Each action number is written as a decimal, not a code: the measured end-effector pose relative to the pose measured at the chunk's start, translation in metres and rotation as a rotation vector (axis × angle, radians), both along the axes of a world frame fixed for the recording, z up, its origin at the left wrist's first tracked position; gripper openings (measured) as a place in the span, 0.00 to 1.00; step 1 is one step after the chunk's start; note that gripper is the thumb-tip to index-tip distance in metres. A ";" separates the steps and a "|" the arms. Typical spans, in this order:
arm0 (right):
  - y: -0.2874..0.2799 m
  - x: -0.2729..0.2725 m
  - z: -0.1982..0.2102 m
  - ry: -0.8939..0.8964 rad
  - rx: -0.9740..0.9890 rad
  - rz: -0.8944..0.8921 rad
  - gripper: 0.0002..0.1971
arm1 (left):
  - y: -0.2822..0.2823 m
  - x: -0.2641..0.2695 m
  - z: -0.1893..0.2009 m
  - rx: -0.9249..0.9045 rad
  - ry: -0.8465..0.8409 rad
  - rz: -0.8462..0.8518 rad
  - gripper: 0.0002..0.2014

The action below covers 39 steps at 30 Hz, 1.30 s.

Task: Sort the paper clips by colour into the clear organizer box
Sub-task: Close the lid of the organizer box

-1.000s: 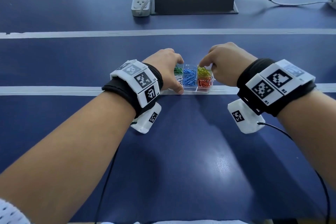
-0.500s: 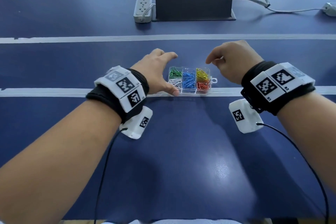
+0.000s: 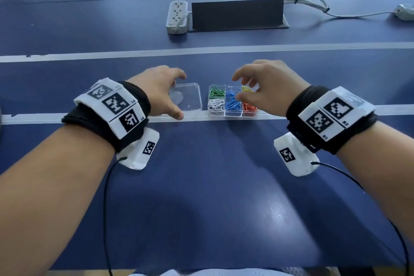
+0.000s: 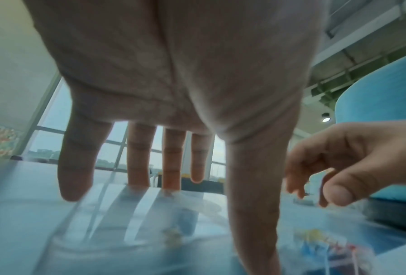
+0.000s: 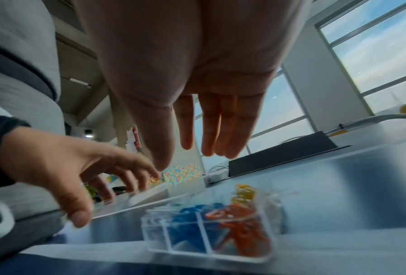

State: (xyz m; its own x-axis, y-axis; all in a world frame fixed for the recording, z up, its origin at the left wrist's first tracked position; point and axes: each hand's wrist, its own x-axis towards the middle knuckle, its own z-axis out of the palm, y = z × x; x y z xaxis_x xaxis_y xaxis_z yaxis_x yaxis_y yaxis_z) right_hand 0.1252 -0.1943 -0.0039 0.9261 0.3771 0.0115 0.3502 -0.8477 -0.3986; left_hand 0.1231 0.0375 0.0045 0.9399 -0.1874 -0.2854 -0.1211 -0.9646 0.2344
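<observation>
The clear organizer box sits uncovered on the blue table. Its compartments hold green, white, blue, yellow and orange-red paper clips. Its clear lid lies just left of the box. My left hand grips the lid, fingers on the far edge and thumb at the near edge. My right hand hovers over the box's right side, fingers loose, holding nothing.
A power strip, a black panel and grey cables lie at the table's far side. Two white tape lines cross the table; the box stands on the near one. Wrist cables trail toward me.
The lid has come off the box and moved left in my left hand. My right hand let go of the box and now hovers above its right compartments.
</observation>
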 end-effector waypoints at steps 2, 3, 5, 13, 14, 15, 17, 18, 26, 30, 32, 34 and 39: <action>0.011 -0.002 0.004 0.024 0.069 0.054 0.32 | -0.011 -0.002 0.012 -0.082 -0.079 -0.036 0.46; 0.015 -0.001 0.006 0.037 0.082 0.075 0.38 | -0.018 -0.001 0.017 -0.124 -0.115 -0.059 0.47; 0.019 0.000 0.010 0.047 0.064 0.095 0.46 | -0.034 0.001 0.023 -0.171 -0.162 -0.111 0.48; -0.015 0.003 0.005 0.142 -0.003 -0.039 0.42 | -0.058 0.008 0.001 -0.171 -0.095 -0.123 0.60; -0.018 0.004 0.002 0.181 0.018 -0.049 0.43 | -0.056 0.008 -0.003 -0.151 -0.064 -0.107 0.60; -0.019 0.004 -0.001 0.213 0.029 -0.056 0.44 | -0.054 0.008 -0.008 -0.149 -0.034 -0.095 0.59; -0.018 0.006 -0.007 0.242 0.038 -0.058 0.45 | -0.052 0.009 -0.016 -0.184 0.001 -0.086 0.55; -0.018 0.006 -0.009 0.250 0.043 -0.058 0.46 | -0.051 0.009 -0.018 -0.202 0.010 -0.084 0.52; -0.019 0.005 -0.016 0.248 -0.045 -0.090 0.41 | -0.060 0.017 -0.026 -0.163 0.018 -0.106 0.43; -0.019 0.003 -0.014 0.219 -0.120 -0.073 0.38 | -0.063 0.021 -0.025 -0.078 0.002 -0.116 0.42; -0.018 0.003 -0.011 0.240 -0.137 -0.063 0.37 | -0.065 0.023 -0.025 -0.042 0.003 -0.114 0.42; -0.017 0.004 -0.010 0.258 -0.150 -0.050 0.37 | -0.067 0.023 -0.026 -0.032 0.001 -0.105 0.41; -0.014 0.009 -0.012 0.259 -0.181 -0.024 0.38 | -0.068 0.021 -0.027 -0.035 -0.001 -0.058 0.39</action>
State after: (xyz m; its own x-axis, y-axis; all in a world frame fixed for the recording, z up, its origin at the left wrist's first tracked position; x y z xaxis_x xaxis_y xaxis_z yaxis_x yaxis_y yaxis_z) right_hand 0.1338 -0.2083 -0.0155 0.8980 0.3299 -0.2911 0.2359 -0.9196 -0.3142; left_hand 0.1439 -0.0301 -0.0225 0.9274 -0.2515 -0.2768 -0.1768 -0.9470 0.2681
